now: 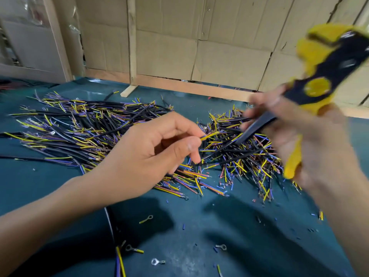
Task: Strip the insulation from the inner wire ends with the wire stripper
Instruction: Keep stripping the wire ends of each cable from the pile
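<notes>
My left hand (151, 150) pinches a short yellow inner wire (209, 135) between thumb and forefinger, its tip pointing right. My right hand (311, 148), blurred by motion, grips a yellow and black wire stripper (317, 84) whose head is raised toward the upper right, well clear of the yellow wire's tip. A dark cable piece (253, 126) also lies across my right fingers. Below both hands, on the dark green mat (60, 186), are two heaps of cut black cables with yellow, blue and brown inner wires: a long one (79, 132) at left and a denser one (239, 156) in the middle.
Loose ring terminals (157, 261) and bits of stripped insulation (183, 226) are scattered on the near mat. A black cable (111, 226) runs down beside my left forearm. Cardboard panels (199, 47) and a wooden frame (131, 47) close off the back of the bench.
</notes>
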